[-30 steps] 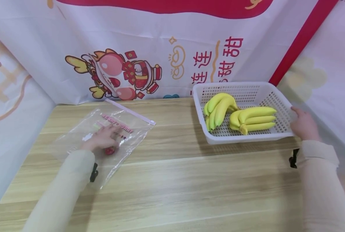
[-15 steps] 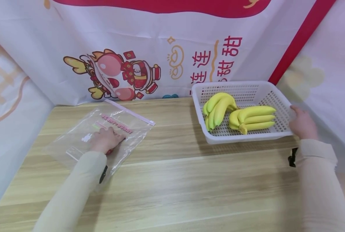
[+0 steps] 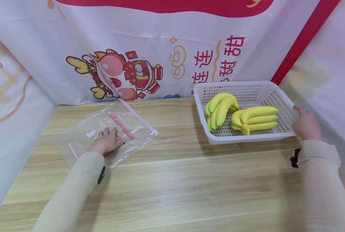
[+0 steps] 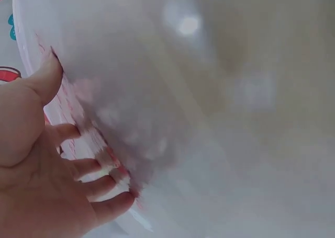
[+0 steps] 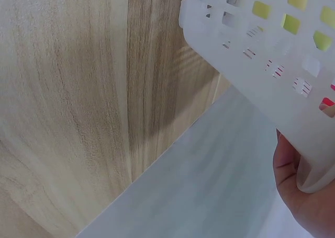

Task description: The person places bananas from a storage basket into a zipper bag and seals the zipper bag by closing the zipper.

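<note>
A clear plastic zip bag [image 3: 121, 124] with pink lettering and a pink slider strip [image 3: 138, 117] lies flat on the left of the table. My left hand [image 3: 106, 141] rests on it with fingers spread; in the left wrist view its fingertips [image 4: 123, 202] touch the film. On the right, my right hand [image 3: 307, 127] grips the right end of a white plastic basket [image 3: 250, 138]. The right wrist view catches fingers [image 5: 287, 162] curled about its rim. Two bunches of bananas [image 3: 223, 108] lie inside the basket. Whether the basket touches the table cannot be told.
The wood-grain table [image 3: 172, 190] stretches in front of both arms. A white printed cloth [image 3: 166, 35] hangs right behind its back edge, with more cloth at the left and right sides. The basket stands close to the back cloth.
The bag has slid a little to the right and turned clockwise beneath my left hand, which has settled on it slightly further right. My right hand and the basket look unchanged.
</note>
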A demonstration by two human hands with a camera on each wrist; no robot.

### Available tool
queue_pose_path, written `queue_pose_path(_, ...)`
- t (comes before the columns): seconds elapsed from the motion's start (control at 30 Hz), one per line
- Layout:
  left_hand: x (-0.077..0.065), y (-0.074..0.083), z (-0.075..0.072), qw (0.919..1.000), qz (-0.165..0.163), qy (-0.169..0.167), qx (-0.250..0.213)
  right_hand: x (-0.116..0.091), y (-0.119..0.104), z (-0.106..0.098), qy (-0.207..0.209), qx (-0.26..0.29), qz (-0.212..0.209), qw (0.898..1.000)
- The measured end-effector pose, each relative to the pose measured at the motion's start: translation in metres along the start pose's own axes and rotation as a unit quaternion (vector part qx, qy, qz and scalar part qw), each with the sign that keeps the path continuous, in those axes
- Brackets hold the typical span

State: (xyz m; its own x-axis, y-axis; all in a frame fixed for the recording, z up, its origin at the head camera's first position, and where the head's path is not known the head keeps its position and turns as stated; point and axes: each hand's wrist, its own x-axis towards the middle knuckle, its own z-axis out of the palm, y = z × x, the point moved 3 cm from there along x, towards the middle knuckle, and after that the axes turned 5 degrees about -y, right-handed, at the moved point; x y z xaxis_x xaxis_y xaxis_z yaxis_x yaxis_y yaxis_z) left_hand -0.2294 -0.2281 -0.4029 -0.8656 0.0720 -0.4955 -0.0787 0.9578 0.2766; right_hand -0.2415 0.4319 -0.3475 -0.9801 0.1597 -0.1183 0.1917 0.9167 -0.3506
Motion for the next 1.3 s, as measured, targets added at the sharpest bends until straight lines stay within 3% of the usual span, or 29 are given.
queue_pose_path(0.13, 0.000, -0.001, -0.002, 0.9997, 0.024, -0.008, -0.003, 0.001, 0.002, -0.002, 0.001, 0.000, 0.004, 1.000)
queue_pose_path(0.3, 0.001, -0.005, -0.006, 0.9966, 0.079, -0.012, -0.018, 0.002, 0.003, -0.002, -0.005, 0.003, 0.012, 1.000)
queue_pose_path(0.37, 0.003, -0.007, -0.007, 0.9949, 0.088, -0.010, -0.048, 0.002, 0.004, 0.000, -0.008, 0.005, 0.016, 1.000)
queue_pose_path(0.43, 0.005, -0.010, -0.007, 0.9925, 0.076, -0.002, -0.096, 0.002, 0.004, 0.001, -0.011, 0.008, 0.020, 1.000)
queue_pose_path(0.53, 0.007, -0.013, -0.005, 0.9912, 0.030, 0.041, -0.122, 0.002, 0.004, 0.003, -0.012, 0.011, 0.022, 1.000)
queue_pose_path(0.63, 0.007, -0.007, -0.003, 0.9917, -0.007, 0.097, -0.084, 0.001, 0.004, 0.004, -0.011, 0.012, 0.021, 1.000)
queue_pose_path(0.7, 0.007, 0.001, -0.001, 0.9895, -0.008, 0.137, -0.046, 0.001, 0.004, 0.003, -0.010, 0.010, 0.018, 1.000)
queue_pose_path(0.8, 0.006, 0.017, 0.002, 0.9855, 0.006, 0.166, -0.033, 0.001, 0.003, 0.002, -0.006, 0.006, 0.014, 1.000)
queue_pose_path(0.87, 0.005, 0.027, 0.006, 0.9864, 0.010, 0.162, -0.029, 0.001, 0.002, 0.002, -0.004, 0.006, 0.011, 1.000)
queue_pose_path(1.07, 0.006, 0.041, 0.016, 0.9944, -0.018, 0.100, -0.029, 0.000, -0.001, 0.001, -0.002, 0.003, 0.009, 1.000)
queue_pose_path(1.3, 0.011, 0.044, 0.021, 0.9949, -0.041, 0.085, -0.035, -0.003, -0.004, 0.000, -0.001, 0.002, 0.008, 1.000)
